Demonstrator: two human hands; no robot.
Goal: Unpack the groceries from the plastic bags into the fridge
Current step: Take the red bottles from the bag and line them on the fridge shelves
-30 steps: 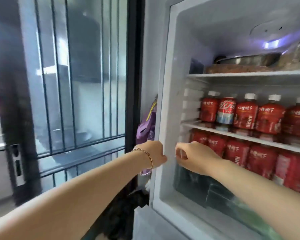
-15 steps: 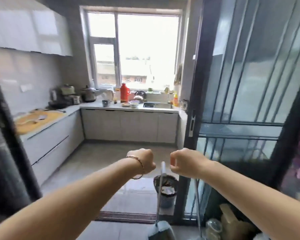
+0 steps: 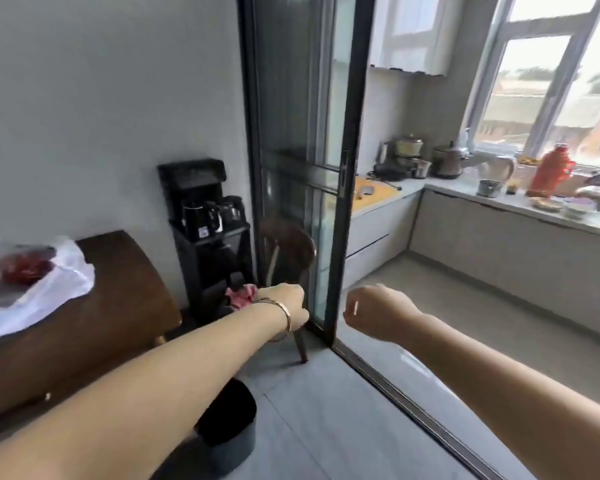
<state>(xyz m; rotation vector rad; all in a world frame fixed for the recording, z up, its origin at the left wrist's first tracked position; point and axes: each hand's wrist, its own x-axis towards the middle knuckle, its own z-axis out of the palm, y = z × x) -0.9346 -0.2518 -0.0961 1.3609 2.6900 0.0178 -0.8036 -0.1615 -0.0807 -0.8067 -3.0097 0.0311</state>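
Note:
A clear plastic bag (image 3: 45,285) with red groceries (image 3: 25,268) inside lies on a dark wooden table (image 3: 118,306) at the left edge. My left hand (image 3: 286,303), with a bracelet on its wrist, is held out in a closed fist with nothing in it. My right hand (image 3: 378,311) is also a closed fist a little to the right, holding nothing. Both hands hang in the air, well right of the bag. The fridge is out of view.
A black drinks stand (image 3: 205,237) with kettles stands by the wall. A dark wooden chair (image 3: 286,258) sits beside the black-framed sliding glass door (image 3: 305,161). A dark bin (image 3: 229,431) is on the floor below my left arm. The kitchen counter (image 3: 499,199) carries pots and a red flask (image 3: 551,174).
My view has swung left, from the open fridge past the kitchen window to the table with the bag. Both fists stayed out in front, closed.

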